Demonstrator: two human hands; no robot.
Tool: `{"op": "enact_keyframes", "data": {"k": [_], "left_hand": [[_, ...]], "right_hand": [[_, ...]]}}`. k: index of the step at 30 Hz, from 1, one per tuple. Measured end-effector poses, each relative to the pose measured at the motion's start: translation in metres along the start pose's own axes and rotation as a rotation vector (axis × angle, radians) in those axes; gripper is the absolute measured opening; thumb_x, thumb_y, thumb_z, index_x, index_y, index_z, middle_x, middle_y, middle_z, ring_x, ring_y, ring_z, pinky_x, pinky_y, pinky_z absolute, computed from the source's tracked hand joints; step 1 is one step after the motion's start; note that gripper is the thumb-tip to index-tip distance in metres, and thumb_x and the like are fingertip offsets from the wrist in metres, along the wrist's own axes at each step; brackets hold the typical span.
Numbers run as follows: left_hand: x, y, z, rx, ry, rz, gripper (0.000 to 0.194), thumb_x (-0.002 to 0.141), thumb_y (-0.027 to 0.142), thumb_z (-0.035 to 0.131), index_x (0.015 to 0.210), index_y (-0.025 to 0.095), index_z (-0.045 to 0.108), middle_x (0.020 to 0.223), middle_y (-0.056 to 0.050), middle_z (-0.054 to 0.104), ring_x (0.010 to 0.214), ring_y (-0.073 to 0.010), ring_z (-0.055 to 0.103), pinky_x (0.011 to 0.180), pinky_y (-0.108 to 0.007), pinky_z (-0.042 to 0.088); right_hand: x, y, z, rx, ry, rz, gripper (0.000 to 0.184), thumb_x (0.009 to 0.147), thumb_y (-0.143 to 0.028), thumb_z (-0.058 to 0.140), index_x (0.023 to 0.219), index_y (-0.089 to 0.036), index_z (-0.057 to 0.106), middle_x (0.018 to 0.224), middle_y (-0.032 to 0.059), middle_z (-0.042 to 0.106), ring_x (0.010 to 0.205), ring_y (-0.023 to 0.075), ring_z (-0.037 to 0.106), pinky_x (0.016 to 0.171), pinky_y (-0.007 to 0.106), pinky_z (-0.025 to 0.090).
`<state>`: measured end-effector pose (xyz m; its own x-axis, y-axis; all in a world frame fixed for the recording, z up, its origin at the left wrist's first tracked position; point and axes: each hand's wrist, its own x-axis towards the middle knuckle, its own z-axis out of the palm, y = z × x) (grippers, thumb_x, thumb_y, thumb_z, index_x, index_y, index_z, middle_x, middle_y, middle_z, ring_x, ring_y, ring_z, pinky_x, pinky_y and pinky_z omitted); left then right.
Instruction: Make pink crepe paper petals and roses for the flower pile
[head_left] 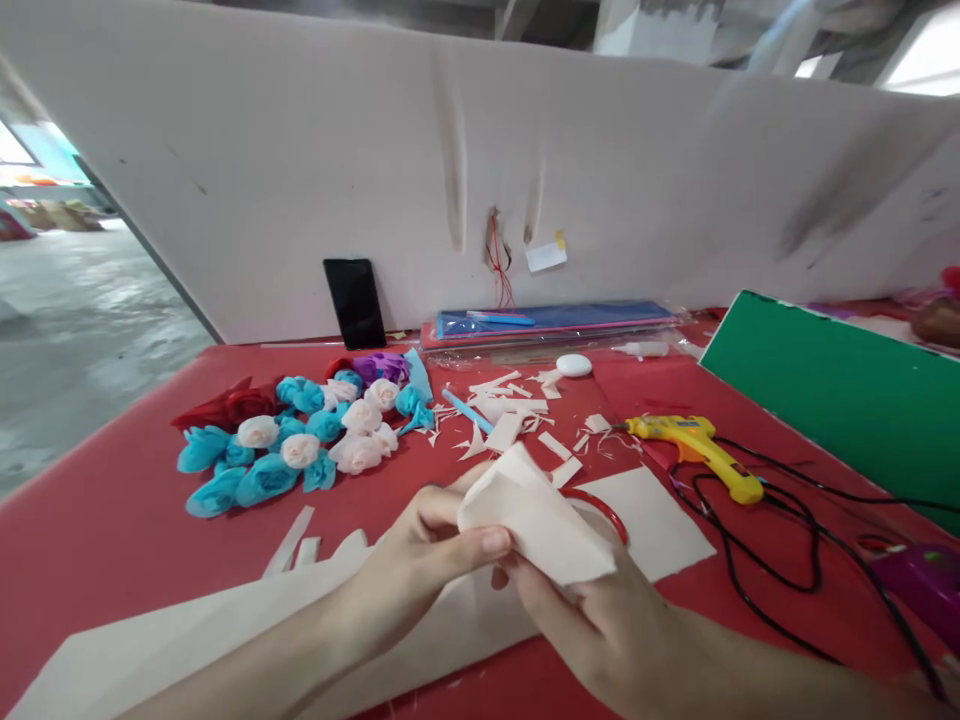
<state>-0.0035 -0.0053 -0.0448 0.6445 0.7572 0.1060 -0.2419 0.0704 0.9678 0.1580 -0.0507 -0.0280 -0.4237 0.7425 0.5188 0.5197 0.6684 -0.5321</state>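
Note:
My left hand [427, 550] pinches a folded piece of cream crepe paper [540, 520], its thumb pressed on the near side. My right hand [592, 610] is closed around the lower part of the same piece, most of its fingers hidden behind the paper. A curved red loop [604, 510] shows just beyond my right hand; I cannot tell what it belongs to or whether the hand touches it. Under both hands lies a large cream sheet [465, 640], with a smaller cream sheet [660, 520] to the right.
Blue and cream paper flowers [300, 440] cluster at the left. Paper scraps [510, 410] and a blue pen [469, 410] lie ahead. A yellow glue gun [697, 445] with a black cord is on the right, near a green board [832, 400]. A phone [355, 303] leans against the back panel.

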Motion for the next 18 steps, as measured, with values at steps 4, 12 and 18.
{"op": "enact_keyframes", "data": {"k": [4, 12, 18], "left_hand": [[0.003, 0.017, -0.006, 0.209, 0.084, 0.208, 0.014, 0.078, 0.026, 0.071, 0.091, 0.029, 0.075, 0.094, 0.0, 0.066, 0.088, -0.0157, 0.059, 0.078, -0.023, 0.047], [0.003, 0.015, -0.005, 0.309, 0.11, 0.278, 0.012, 0.08, 0.017, 0.067, 0.082, 0.028, 0.072, 0.072, 0.003, 0.065, 0.071, -0.0123, 0.06, 0.067, -0.02, 0.051], [-0.005, 0.028, -0.007, 0.852, 0.182, 0.634, 0.043, 0.079, 0.007, 0.063, 0.114, 0.031, 0.06, 0.107, 0.001, 0.065, 0.103, -0.0189, 0.056, 0.089, -0.03, 0.047]], "right_hand": [[0.006, 0.007, -0.003, 0.033, -0.04, 0.019, 0.025, 0.086, -0.012, 0.036, 0.067, -0.017, 0.052, 0.063, 0.0015, 0.057, 0.057, 0.0127, 0.052, 0.055, 0.026, 0.039], [0.002, 0.007, -0.004, 0.107, -0.066, 0.077, 0.019, 0.089, -0.017, 0.043, 0.091, -0.014, 0.062, 0.069, 0.0006, 0.06, 0.06, 0.0117, 0.053, 0.057, 0.025, 0.037], [0.001, 0.004, -0.005, 0.075, -0.092, 0.089, 0.023, 0.093, -0.016, 0.036, 0.101, -0.019, 0.058, 0.072, -0.0008, 0.062, 0.061, 0.0114, 0.055, 0.059, 0.024, 0.039]]}}
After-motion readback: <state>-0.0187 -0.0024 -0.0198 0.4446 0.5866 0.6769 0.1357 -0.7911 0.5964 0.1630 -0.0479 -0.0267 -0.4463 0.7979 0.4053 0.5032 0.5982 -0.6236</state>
